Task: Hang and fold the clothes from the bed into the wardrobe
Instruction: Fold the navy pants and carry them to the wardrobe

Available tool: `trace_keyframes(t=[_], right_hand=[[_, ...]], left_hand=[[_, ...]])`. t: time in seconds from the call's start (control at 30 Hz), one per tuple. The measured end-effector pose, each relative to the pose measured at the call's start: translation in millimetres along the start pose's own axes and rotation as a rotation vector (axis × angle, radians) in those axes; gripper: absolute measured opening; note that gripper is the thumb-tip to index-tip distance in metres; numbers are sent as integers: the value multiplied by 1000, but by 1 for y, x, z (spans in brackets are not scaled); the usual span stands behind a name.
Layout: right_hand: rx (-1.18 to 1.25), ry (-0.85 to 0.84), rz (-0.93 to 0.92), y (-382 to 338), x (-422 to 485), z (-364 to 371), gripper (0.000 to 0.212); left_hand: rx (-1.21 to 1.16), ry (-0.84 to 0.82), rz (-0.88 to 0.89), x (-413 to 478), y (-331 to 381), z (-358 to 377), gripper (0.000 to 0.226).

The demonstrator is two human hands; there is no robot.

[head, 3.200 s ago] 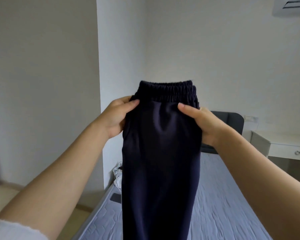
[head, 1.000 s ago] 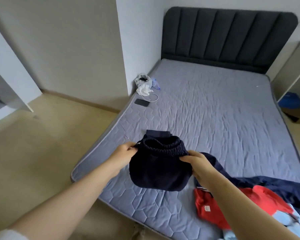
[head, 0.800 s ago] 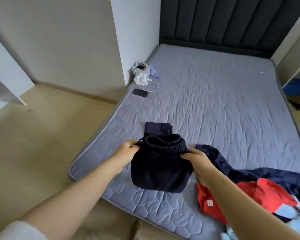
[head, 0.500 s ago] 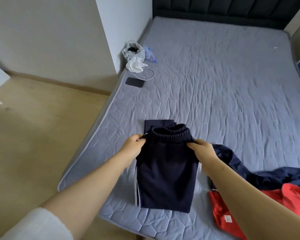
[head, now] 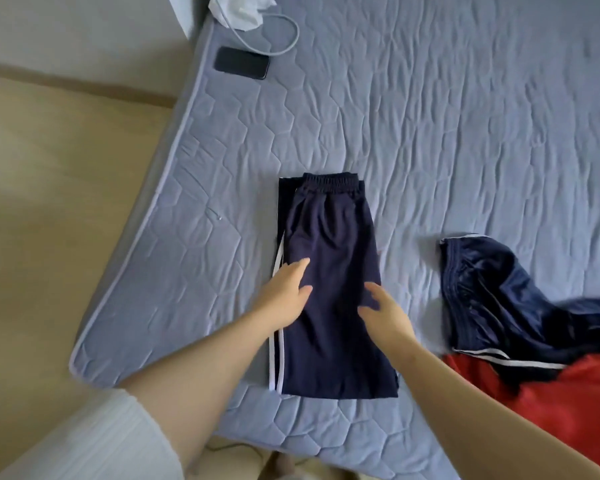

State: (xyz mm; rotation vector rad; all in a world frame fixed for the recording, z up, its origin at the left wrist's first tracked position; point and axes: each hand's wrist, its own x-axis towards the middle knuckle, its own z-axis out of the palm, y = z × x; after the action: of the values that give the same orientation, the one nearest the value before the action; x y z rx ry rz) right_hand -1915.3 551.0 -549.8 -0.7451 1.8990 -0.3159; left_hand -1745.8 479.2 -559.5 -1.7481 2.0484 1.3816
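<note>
Navy trousers point(head: 329, 230) lie folded flat on bed point(head: 430, 133), waistband far end. Left hand point(head: 284, 296) and right hand point(head: 387, 315) over their middle, fingers point(head: 300, 266) loosely spread, gripping nothing.

Folded navy trousers point(head: 329, 289) flat on bed point(head: 465, 133)

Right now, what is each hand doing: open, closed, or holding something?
Left hand: open, fingers on the trousers.
Right hand: open, holding nothing.
</note>
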Motion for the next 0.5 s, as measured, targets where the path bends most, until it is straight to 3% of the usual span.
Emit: trace_keyframes(t=[0.17, 0.37, 0.5], right_hand=[[-541, -133, -150, 54, 1, 25, 57], [-886, -296, -291, 122, 17, 60, 71], [-1111, -301, -375, 161, 33, 73, 89]], left_hand=[[253, -109, 105, -18, -39, 67, 64], [522, -202, 115, -31, -84, 144, 85], [732, -243, 136, -37, -111, 179, 106]])
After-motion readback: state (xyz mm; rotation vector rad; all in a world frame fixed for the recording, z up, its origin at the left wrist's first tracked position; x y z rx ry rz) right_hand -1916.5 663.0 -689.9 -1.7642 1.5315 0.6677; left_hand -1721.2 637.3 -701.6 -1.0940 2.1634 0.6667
